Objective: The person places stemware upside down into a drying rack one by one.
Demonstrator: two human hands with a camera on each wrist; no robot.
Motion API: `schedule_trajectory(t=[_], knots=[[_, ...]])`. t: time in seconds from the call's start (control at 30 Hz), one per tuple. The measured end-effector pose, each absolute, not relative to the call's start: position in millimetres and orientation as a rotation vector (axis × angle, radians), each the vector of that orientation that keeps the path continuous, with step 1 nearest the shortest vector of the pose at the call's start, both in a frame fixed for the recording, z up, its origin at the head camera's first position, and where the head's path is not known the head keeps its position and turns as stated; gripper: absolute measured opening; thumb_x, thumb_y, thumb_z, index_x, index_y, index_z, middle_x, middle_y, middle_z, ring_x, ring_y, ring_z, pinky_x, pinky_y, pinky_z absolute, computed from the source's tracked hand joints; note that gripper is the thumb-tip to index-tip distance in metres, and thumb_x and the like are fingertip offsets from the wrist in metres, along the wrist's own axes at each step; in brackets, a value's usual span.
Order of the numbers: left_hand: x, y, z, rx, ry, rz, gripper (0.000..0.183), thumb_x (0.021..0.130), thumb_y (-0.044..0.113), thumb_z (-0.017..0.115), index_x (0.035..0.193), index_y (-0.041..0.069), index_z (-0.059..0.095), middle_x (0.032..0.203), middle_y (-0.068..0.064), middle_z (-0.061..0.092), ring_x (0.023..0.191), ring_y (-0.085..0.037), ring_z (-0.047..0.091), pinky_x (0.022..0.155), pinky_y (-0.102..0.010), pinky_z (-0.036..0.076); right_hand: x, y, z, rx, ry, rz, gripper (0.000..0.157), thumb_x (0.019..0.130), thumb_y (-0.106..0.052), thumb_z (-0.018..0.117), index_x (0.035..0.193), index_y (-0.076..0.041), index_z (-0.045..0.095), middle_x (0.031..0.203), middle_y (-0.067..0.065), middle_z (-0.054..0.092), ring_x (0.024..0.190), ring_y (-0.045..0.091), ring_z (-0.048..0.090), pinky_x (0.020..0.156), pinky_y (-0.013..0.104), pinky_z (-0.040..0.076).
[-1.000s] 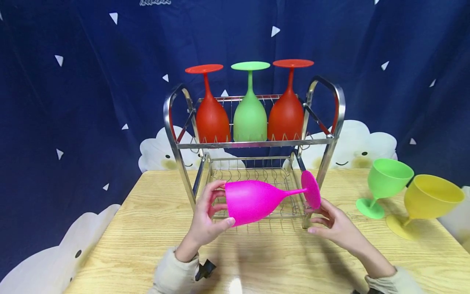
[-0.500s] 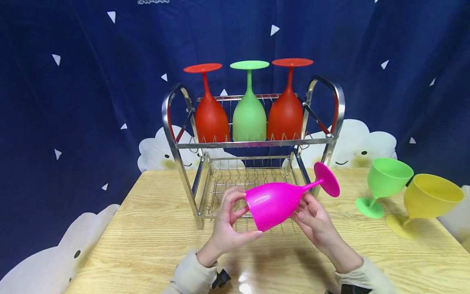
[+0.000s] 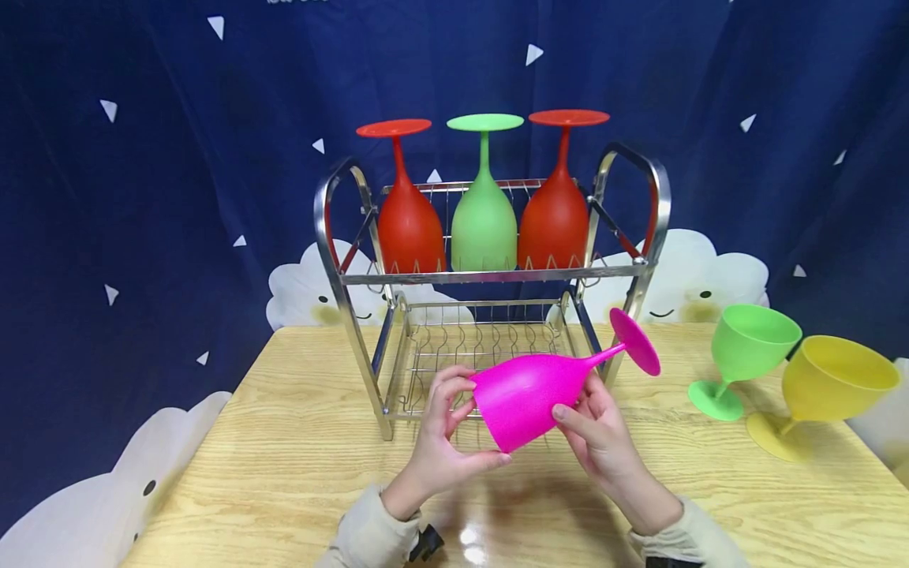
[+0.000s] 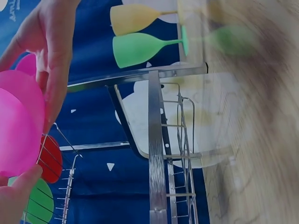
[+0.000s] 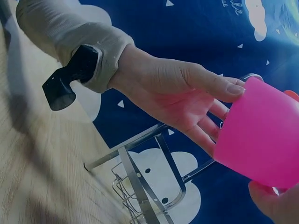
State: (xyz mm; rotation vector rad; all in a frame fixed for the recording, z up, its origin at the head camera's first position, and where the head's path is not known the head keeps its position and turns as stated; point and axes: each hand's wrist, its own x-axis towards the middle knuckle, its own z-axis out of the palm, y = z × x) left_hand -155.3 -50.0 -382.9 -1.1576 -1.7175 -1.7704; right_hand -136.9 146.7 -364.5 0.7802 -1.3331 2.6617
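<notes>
A magenta goblet [image 3: 533, 394] is held in the air in front of the rack, tilted, its rim to the lower left and its foot up to the right. At the rim, my left hand [image 3: 443, 442] grips it, thumb below and fingers above. My right hand [image 3: 607, 442] holds the bowl near the stem, thumb on the near side and fingers behind. In the right wrist view the right thumb [image 5: 224, 88] lies on the bowl's edge. The left wrist view shows the goblet's bowl [image 4: 18, 121] between thumb and fingers.
Behind stands a two-tier metal rack [image 3: 497, 278]. Its top tier bears upside-down goblets: red [image 3: 409, 229], green [image 3: 484, 229] and red [image 3: 554, 229]. At the right, a green goblet [image 3: 753, 343] and a yellow goblet [image 3: 838, 383] stand upright on the wooden table [image 3: 284, 457].
The magenta goblet has moved right and its foot has tilted upward. My right hand has moved from beside the foot to the bowl and taken hold; my left hand has shifted right with it.
</notes>
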Motion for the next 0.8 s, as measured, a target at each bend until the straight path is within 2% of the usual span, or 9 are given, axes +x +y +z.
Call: schedule_trajectory(t=[0.27,0.4,0.53,0.67,0.8], knots=[[-156.3,-60.8,-384.9,-1.139,-1.787,-1.674,0.079,0.058,0.006,0.083,0.125,0.003,0.040,0.131,-0.020,0.032,0.121,-0.027,0.038,0.089,-0.044,0.044,-135.6,146.5,-364.7,0.691,-1.453,2.500,0.052,0.076,0.018,0.055,0.121,-0.006,0.046,0.111,0.005,0.055,0.101,0.014,0.055,0.086,0.026,0.047],[-160.5,-75.1,-384.1,-1.148,-1.777,-1.602,0.078,0.066,0.013,0.080,0.127,-0.005,0.037,0.131,-0.018,0.035,0.119,-0.024,0.040,0.089,-0.042,0.045,-136.2,148.8,-365.9,0.650,-1.551,2.414,0.056,0.072,0.020,0.058,0.119,-0.009,0.050,0.110,0.004,0.057,0.100,0.014,0.056,0.085,0.025,0.048],[-163.9,-93.1,-380.9,-1.095,-1.764,-1.594,0.072,0.070,0.003,0.076,0.126,-0.012,0.034,0.129,-0.014,0.040,0.116,-0.021,0.044,0.088,-0.037,0.047,-136.9,151.1,-367.5,0.597,-1.646,2.344,0.059,0.069,0.022,0.059,0.117,-0.013,0.052,0.106,0.001,0.059,0.096,0.012,0.058,0.081,0.025,0.049],[-164.6,-110.7,-376.1,-1.000,-1.769,-1.635,0.072,0.068,-0.011,0.070,0.129,-0.011,0.032,0.127,-0.010,0.044,0.114,-0.020,0.046,0.088,-0.034,0.047,-137.0,152.8,-368.5,0.541,-1.724,2.290,0.062,0.068,0.022,0.060,0.116,-0.016,0.052,0.105,0.000,0.059,0.094,0.010,0.058,0.080,0.025,0.050],[-164.6,-125.8,-372.3,-0.930,-1.763,-1.644,0.071,0.070,-0.015,0.066,0.131,-0.010,0.031,0.124,-0.009,0.045,0.111,-0.022,0.048,0.086,-0.031,0.048,-137.3,154.4,-369.0,0.482,-1.801,2.256,0.062,0.068,0.021,0.061,0.117,-0.016,0.051,0.106,-0.002,0.059,0.095,0.009,0.058,0.080,0.025,0.049]])
